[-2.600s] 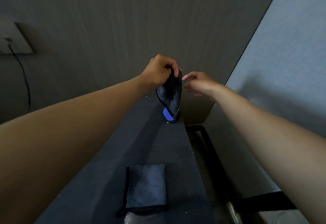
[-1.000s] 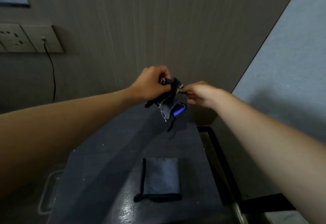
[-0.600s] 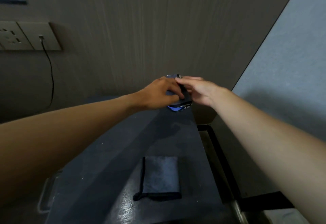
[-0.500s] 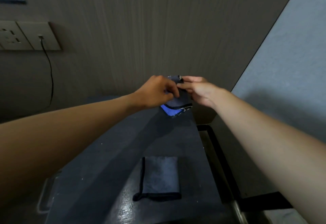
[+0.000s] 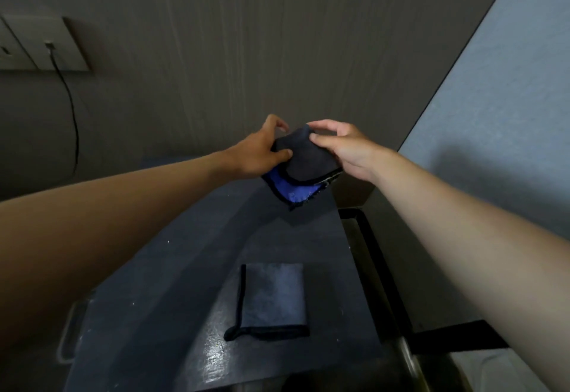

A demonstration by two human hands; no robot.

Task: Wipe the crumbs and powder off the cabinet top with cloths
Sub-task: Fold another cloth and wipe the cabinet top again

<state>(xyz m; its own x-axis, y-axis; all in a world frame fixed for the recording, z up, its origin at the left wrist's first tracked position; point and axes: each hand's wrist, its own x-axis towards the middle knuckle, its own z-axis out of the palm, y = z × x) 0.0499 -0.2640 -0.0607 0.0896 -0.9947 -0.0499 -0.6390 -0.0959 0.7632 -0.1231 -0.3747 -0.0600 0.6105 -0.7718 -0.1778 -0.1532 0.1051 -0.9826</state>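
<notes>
Left hand point(image 5: 257, 157): thumb laid on the upper face of the dark cloth point(image 5: 303, 160), fingers curled round its far left edge; gripping it, raised above the far end of the cabinet top point(image 5: 172, 268).

Right hand point(image 5: 342, 148): thumb and forefinger pinching the cloth's far corner, remaining fingers curled beside its right edge; holding, not pressing down.

Dark cloth: folded, grey face uppermost, blue underside point(image 5: 290, 189) showing along the near edge, black hem round it; held between both hands, clear of the surface, shadow cast just beneath.

Second cloth point(image 5: 273, 294): grey, folded flat, black hem with a small loop at the near left corner; lying untouched on the near part of the cabinet top, well apart from the hands.

Cabinet top: dark, glossy near the camera, scattered with pale specks point(image 5: 168, 241) of crumb or powder, mostly on the left half.

Surroundings: wood-grain wall behind, socket plate point(image 5: 46, 43) with a black cable point(image 5: 72, 114) plugged in at upper left, a dark-framed gap to the right of the cabinet.

Step in hand: probably folding or squaring the held cloth into a pad; no wiping under way.

Next move calls for: lowering the pad flat onto the far end, one palm spread over it, then even strokes drawing the specks together rather than flicking them over the right edge.
</notes>
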